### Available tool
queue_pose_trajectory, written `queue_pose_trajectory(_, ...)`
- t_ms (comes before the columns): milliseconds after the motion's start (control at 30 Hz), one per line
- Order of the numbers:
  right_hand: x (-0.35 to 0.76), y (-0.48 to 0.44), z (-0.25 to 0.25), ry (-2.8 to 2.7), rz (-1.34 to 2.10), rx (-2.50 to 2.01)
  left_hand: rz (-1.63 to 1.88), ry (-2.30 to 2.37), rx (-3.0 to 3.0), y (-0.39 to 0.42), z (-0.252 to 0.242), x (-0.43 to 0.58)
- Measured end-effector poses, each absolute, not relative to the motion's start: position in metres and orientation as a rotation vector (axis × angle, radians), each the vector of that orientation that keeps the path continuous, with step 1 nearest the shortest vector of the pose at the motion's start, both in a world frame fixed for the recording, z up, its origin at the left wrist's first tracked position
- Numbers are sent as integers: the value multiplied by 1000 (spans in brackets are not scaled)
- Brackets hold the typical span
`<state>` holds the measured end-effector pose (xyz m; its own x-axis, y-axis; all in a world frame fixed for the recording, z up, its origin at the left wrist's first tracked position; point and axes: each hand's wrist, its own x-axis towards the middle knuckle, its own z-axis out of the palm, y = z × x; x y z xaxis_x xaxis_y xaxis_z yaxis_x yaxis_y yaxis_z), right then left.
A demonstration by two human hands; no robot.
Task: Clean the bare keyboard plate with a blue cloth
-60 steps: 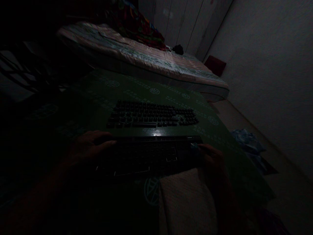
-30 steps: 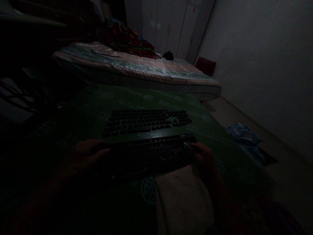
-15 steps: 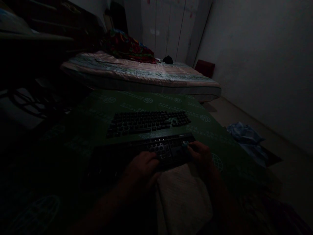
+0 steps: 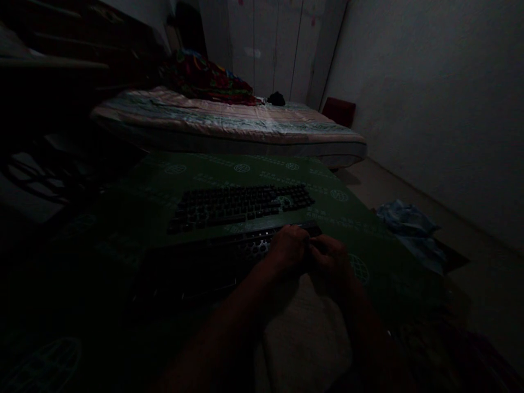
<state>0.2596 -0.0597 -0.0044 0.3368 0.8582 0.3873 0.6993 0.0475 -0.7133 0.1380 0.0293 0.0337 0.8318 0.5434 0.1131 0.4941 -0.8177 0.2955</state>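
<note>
A dark keyboard base (image 4: pixel 196 267) lies across the green board in front of me; part of its key area shows bare, pale round sockets. My left hand (image 4: pixel 289 248) is over the right part of this base, its fingers curled closed. Right beside it, my right hand (image 4: pixel 329 254) is also closed, with its fingertips meeting the left hand's at the base's right end. Whatever is between the fingers is hidden by the hands and the dark. Beyond the base, loose black keycaps (image 4: pixel 229 207) are laid out in keyboard order.
The green printed board (image 4: pixel 327 213) carries it all. A pale cloth (image 4: pixel 307 333) is under my forearms. Behind stands a bed (image 4: pixel 229 125) with a red patterned blanket (image 4: pixel 213 79). Bluish fabric (image 4: pixel 409 218) lies on the floor at right. The room is very dim.
My left hand has moved right and forward from the base's middle to meet my right hand. The small bluish thing seen at my right fingertips is now hidden. The view has shifted slightly.
</note>
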Motion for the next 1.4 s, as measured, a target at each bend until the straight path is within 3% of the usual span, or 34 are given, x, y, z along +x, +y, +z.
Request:
queue_pose_trajectory(733,260,-56,-14,-1292,247,-1714,474,820,2613,18,31,113)
queue_pose_trajectory(1100,256,-57,-10,-1090,335,-1729,493,746,2819,-10,3,67)
queue_pose_trajectory(1400,260,-61,-8,-1340,255,-1721,492,781,2810,-10,-5,64)
